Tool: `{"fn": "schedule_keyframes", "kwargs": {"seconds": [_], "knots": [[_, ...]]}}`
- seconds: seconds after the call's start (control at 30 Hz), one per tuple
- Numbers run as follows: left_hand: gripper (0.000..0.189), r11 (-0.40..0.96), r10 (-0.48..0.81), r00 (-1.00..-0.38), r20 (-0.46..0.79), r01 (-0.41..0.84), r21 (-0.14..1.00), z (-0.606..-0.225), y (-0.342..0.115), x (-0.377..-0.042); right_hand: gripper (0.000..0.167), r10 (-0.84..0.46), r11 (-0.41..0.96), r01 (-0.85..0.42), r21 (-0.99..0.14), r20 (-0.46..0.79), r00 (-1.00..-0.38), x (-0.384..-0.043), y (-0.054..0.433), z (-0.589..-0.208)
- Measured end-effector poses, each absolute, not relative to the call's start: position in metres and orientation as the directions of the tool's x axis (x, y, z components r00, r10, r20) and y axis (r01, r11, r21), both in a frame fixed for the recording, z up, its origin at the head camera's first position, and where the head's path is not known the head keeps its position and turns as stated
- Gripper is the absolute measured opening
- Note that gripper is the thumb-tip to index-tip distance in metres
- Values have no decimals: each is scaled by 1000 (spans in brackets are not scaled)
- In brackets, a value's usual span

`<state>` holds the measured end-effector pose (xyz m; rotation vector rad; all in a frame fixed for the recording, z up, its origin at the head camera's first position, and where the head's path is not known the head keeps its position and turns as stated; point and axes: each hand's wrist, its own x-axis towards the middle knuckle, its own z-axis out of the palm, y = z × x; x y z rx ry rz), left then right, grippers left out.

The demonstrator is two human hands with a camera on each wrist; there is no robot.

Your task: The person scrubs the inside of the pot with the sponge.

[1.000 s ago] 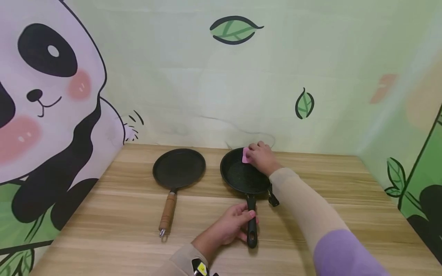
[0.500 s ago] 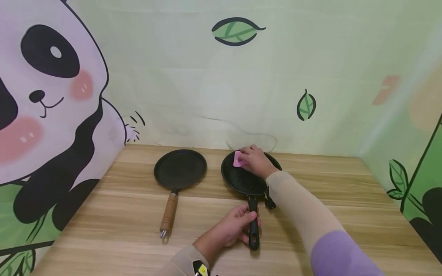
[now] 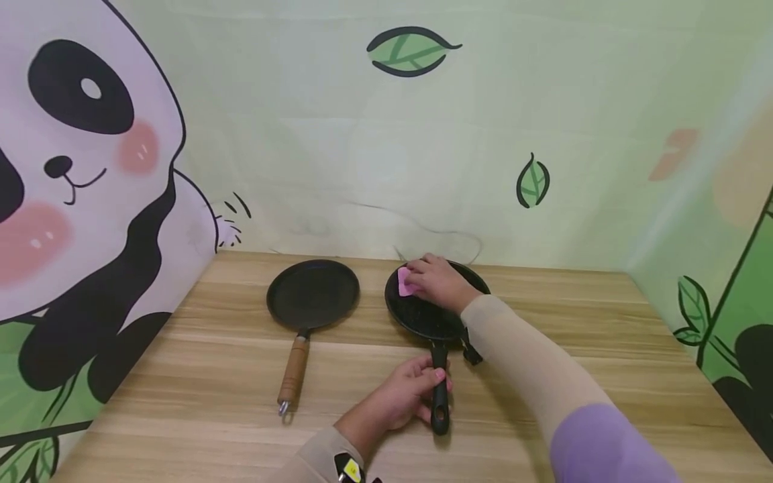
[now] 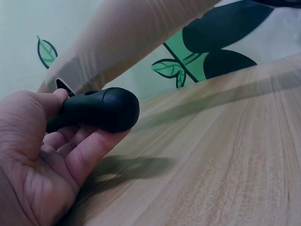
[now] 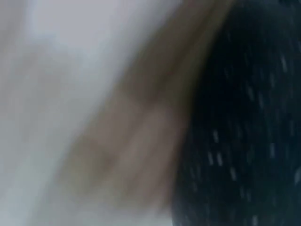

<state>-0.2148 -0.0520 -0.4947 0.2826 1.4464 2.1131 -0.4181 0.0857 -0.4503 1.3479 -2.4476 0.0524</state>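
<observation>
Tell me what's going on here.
A person has a black frying pan before them on a wooden table. The left hand has the pan's handle in its grip, while the right hand holds a small pink pad at the inside of the pan, near its far left part. Whether the pad presses on the surface can't be told. A flatter black pan with a wooden handle lies to the left, touched by neither hand.
</observation>
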Motion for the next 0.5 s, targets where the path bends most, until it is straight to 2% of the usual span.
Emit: {"fn": "schedule_keyframes", "kwargs": {"seconds": [0.27, 0.4, 0.5], "knots": [[31, -292, 544, -828, -133, -336, 895, -494, -53, -214, 12, -699, 708, -653, 270, 139, -701, -418, 98, -425], [22, -293, 517, -844, -142, -331, 897, -492, -53, -213, 15, -647, 718, -608, 339, 5, -762, -416, 106, -407], [15, -301, 499, -853, -150, -333, 893, -491, -52, -212, 15, -620, 700, -603, 383, -94, -779, -411, 111, -397]]}}
